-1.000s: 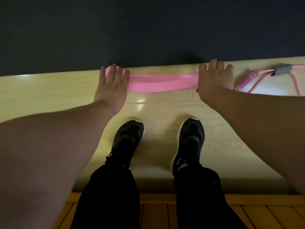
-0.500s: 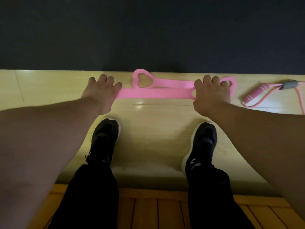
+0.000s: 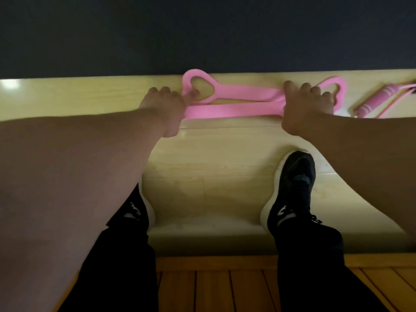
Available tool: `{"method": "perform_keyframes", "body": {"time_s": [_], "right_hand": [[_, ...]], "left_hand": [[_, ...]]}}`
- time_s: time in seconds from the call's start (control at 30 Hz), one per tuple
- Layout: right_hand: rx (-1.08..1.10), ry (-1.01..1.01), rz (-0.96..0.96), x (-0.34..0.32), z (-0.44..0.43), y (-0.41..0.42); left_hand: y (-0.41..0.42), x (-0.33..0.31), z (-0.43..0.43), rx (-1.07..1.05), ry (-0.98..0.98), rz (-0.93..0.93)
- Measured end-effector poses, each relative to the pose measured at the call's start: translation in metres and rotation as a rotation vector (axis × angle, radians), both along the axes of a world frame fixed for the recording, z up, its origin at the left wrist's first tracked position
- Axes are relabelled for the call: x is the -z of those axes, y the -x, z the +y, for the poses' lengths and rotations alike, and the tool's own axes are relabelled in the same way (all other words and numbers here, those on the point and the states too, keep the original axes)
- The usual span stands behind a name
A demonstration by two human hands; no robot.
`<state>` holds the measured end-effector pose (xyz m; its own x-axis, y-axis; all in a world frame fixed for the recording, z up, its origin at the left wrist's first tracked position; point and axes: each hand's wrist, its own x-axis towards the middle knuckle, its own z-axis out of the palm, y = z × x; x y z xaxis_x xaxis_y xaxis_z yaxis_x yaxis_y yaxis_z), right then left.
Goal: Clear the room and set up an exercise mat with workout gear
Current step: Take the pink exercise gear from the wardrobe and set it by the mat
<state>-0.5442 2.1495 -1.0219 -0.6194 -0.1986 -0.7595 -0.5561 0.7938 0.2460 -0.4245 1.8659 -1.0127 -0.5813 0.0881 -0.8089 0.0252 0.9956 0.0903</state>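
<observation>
On the pale floor [image 3: 225,154], against a dark surface [image 3: 202,30], lies the pink band [image 3: 234,110]. Left hand [image 3: 162,109] grips its left end, right hand [image 3: 308,106] its right end, covering part of that loop. Rope handle [image 3: 373,101] sits right, cord cut off. Left shoe [image 3: 135,210] is mostly hidden behind the forearm.

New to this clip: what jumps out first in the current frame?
A pink resistance band with heart-shaped end loops lies stretched across the pale wood floor, right at the edge of a dark mat. The left hand and right hand grip it, one at each side. A pink jump rope handle lies on the floor just right of the right hand.
</observation>
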Motion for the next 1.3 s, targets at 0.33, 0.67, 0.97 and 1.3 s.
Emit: {"method": "perform_keyframes", "body": {"time_s": [0.33,0.67,0.97,1.3], "right_hand": [[0.002,-0.012,-0.031,-0.002,0.003,0.002],[0.027,-0.014,0.028,-0.008,-0.004,-0.019],[-0.246,0.093,0.028,-0.043,-0.090,-0.055],[-0.199,0.197,-0.010,-0.021,-0.283,-0.124]], "left_hand": [[-0.011,-0.002,0.006,0.015,-0.004,-0.022],[-0.036,-0.002,-0.004,-0.002,0.001,0.066],[-0.107,-0.021,-0.124,0.117,0.150,0.121],[-0.191,-0.029,-0.288,-0.001,0.358,0.018]]}}
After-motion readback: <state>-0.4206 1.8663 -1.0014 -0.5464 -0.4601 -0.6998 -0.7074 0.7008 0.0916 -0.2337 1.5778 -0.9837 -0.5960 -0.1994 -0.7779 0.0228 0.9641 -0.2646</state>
